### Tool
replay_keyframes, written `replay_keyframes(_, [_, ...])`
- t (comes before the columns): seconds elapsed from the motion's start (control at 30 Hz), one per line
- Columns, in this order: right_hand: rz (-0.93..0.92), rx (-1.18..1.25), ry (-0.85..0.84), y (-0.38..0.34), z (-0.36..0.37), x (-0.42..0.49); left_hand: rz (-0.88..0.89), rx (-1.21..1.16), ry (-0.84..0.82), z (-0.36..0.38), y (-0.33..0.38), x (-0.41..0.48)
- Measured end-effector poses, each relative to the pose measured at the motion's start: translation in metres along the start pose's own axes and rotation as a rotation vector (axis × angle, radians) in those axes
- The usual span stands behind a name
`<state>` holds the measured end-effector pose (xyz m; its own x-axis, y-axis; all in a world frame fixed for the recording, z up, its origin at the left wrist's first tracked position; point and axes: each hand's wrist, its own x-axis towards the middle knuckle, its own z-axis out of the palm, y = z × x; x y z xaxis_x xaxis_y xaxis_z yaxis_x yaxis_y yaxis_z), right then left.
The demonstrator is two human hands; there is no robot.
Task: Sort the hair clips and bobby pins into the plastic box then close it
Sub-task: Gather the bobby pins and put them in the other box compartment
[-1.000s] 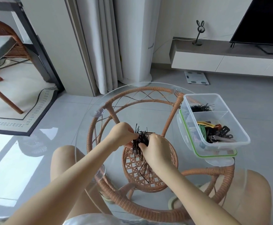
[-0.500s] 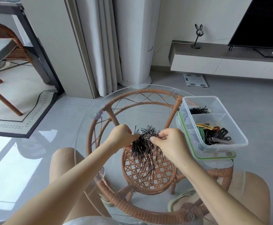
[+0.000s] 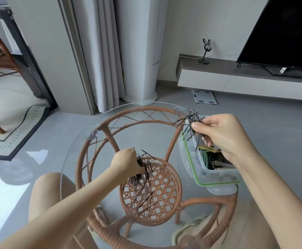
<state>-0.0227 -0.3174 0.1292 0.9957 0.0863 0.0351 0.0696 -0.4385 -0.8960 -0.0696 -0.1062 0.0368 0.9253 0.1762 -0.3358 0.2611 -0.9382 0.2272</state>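
Observation:
My right hand (image 3: 220, 135) pinches a bunch of black bobby pins (image 3: 190, 123) over the far compartment of the clear plastic box (image 3: 216, 172), which stands on its green-rimmed lid (image 3: 200, 182) at the right of the round glass table (image 3: 78, 141). Coloured hair clips (image 3: 213, 159) fill the box's near compartment, partly hidden by my wrist. My left hand (image 3: 126, 163) grips a second bunch of bobby pins (image 3: 144, 169) over the table's middle. More loose pins (image 3: 144, 200) lie below that hand on the glass.
The glass top rests on a rattan frame (image 3: 141, 115) with a woven lower shelf (image 3: 153, 194). My knees sit under the table. A curtain (image 3: 99, 51), a low TV cabinet (image 3: 236, 78) and a bathroom scale (image 3: 204, 97) stand beyond it.
My hands have split the bundle of pins. The right hand has carried its share up and right to the box, while the left stays at the middle with the remainder.

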Motion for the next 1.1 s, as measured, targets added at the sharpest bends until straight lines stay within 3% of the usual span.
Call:
replay_keyframes(0.13, [-0.014, -0.080, 0.067, 0.009, -0.040, 0.038, -0.008, 0.000, -0.017, -0.002, -0.002, 0.008])
replay_keyframes(0.27, [-0.084, -0.349, 0.055, 0.027, -0.062, 0.073, -0.036, -0.007, -0.056, -0.004, -0.003, 0.014])
replay_keyframes(0.53, [-0.297, -1.090, -0.303, 0.048, -0.043, 0.105, -0.050, -0.032, -0.101, -0.012, -0.010, 0.021])
replay_keyframes(0.83, [-0.286, -1.132, -0.475, 0.051, -0.021, 0.108, -0.004, 0.011, -0.047, -0.037, -0.007, 0.023])
replay_keyframes(1.1, [-0.267, -0.998, -0.270, 0.048, -0.048, 0.097, 0.070, 0.051, -0.003, -0.069, 0.008, 0.027])
